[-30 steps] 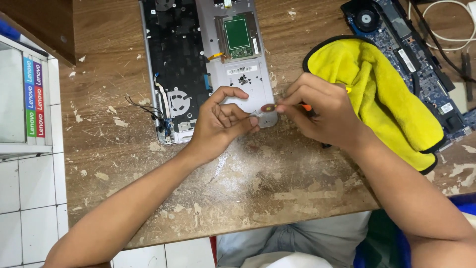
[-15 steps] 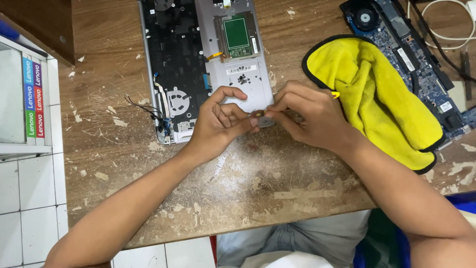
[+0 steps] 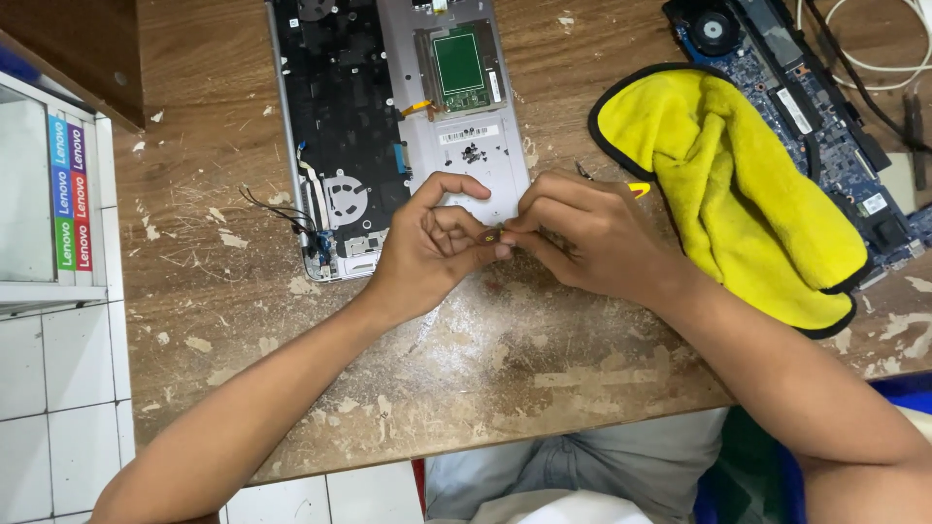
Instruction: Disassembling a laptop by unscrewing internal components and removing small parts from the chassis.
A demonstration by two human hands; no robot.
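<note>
Moved since a moment ago: the two hands have closed in on each other; the round brownish piece that lay open between them a second back is now nearly swallowed by the fingertips, and the orange tool tip beside the right hand has gone from sight.
Head view, left hand: the left hand [image 3: 432,250] lies at the near edge of the opened silver laptop base [image 3: 398,126], fingers curled shut, pinching a tiny yellowish-brown part [image 3: 491,236] against the thumb.
Head view, right hand: the right hand [image 3: 582,238] meets it from the other side, its fingers closed on the same small part; whether it also holds a tool I cannot tell.
Where the part is: just off the laptop base's near corner, above the worn, paint-flecked wooden bench [image 3: 485,378], toward the middle of its width.
Around: a yellow microfibre cloth with black edging [image 3: 738,184] lies just right of the right hand, partly over a blue circuit board [image 3: 806,87] at the far right corner; thin black wires [image 3: 277,209] trail from the base's left side.
Risk, slip: the part is so small that a loosened pinch would likely drop it onto the flecked bench, where it would be hard to spot.
Risk, edge: the near edge is close; a bounce could carry it to the lap or floor.
Risk, force: squeezing from both sides may bend it.
</note>
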